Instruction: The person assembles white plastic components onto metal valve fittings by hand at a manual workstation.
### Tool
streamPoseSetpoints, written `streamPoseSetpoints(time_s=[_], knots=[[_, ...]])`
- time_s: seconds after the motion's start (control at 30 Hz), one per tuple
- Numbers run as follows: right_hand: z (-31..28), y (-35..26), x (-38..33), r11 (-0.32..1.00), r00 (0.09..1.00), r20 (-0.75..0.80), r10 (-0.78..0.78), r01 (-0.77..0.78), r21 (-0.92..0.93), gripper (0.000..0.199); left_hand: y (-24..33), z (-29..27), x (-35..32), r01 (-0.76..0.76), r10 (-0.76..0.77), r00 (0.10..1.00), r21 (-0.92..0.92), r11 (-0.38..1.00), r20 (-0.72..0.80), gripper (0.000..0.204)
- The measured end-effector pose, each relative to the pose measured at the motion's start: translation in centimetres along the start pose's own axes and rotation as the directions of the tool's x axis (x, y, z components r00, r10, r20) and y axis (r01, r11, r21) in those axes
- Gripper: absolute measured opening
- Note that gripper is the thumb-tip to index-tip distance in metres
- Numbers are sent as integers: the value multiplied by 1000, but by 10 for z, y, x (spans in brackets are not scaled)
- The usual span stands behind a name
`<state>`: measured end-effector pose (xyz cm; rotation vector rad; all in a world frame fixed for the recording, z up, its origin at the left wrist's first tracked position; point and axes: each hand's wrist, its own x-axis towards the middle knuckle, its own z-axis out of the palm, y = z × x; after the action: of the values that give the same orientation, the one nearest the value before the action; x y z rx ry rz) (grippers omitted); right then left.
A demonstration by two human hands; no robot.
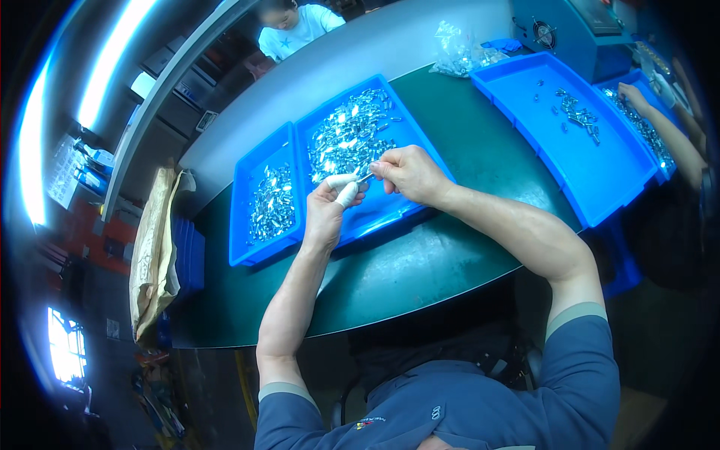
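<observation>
Pinched nearly closed, your left hand point(330, 201) and right hand point(412, 174) have both got one shiny silver piece point(365, 178), honestly too tiny to make out its shape.

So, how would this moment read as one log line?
left hand: pinching, partly white-wrapped | right hand: pinching | between: small shiny piece | below: blue tray, metal parts

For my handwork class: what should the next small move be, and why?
Probably steady the left hand: a small shiny piece seems held between its covered fingertips and the right hand, above a blue tray of loose pieces where it could get lost.
</observation>
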<state>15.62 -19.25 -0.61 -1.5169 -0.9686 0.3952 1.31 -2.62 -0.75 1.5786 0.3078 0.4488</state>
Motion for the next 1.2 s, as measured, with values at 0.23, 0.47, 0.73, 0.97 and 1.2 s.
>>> streamPoseSetpoints(time_s=[0.23, 0.47, 0.73, 0.97, 1.2], knots=[[1, 6, 7, 986, 996, -75, 38, -25, 165, 33, 30, -59, 2, -233, 528, 829, 744, 626, -185, 18], [-3, 7, 6, 987, 995, -91, 31, -17, 157, 33, 23, -6, 18, -568, 244, 809, 818, 91, 535, 29], [-5, 5, 6, 988, 996, -77, 35, -23, 153, 33, 16, 2, 32, -525, 114, 840, 848, -76, 530, 22], [-1, 0, 4, 999, 999, -38, 29, -28, 39, 32, 8, -5, 24, -414, 321, 893, 853, 318, 314, 22], [-1, -5, -5, 991, 996, -83, -21, 9, -135, 33, 10, 14, 7, -346, 321, 932, 679, 647, 169, 16]])
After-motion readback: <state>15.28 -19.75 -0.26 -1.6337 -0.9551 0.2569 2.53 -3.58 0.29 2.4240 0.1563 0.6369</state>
